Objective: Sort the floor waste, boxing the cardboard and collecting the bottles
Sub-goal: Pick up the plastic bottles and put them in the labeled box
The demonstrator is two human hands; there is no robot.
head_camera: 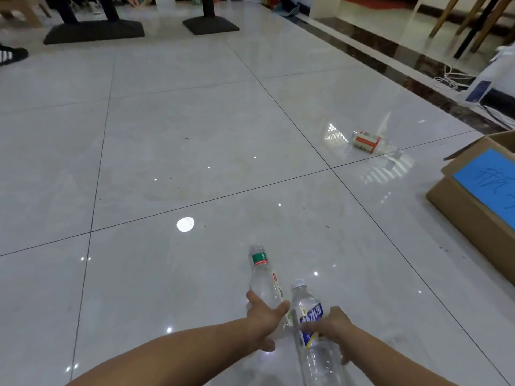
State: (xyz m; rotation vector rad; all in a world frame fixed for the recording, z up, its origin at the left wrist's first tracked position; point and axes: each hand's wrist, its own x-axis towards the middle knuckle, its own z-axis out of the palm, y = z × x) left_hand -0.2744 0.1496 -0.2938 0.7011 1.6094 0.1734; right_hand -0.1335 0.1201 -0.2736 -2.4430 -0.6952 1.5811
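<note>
My left hand (263, 316) grips a clear plastic bottle with a green and red label (262, 270), held out low over the floor with its cap end pointing away from me. Beside it, my right hand (331, 328) holds a second clear bottle with a blue and white label (308, 310); its white cap points forward. A third bottle with an orange and white label (367, 141) lies on its side on the tiles at the far right. A cardboard box (471, 207) with a blue sheet on its flap stands at the right edge.
Glossy grey floor tiles (195, 135) stretch ahead. Black table bases (94, 30) stand at the back, a shoe (11, 55) at the far left. A dark marble strip, white cables (451, 79) and chair legs (473, 20) line the back right.
</note>
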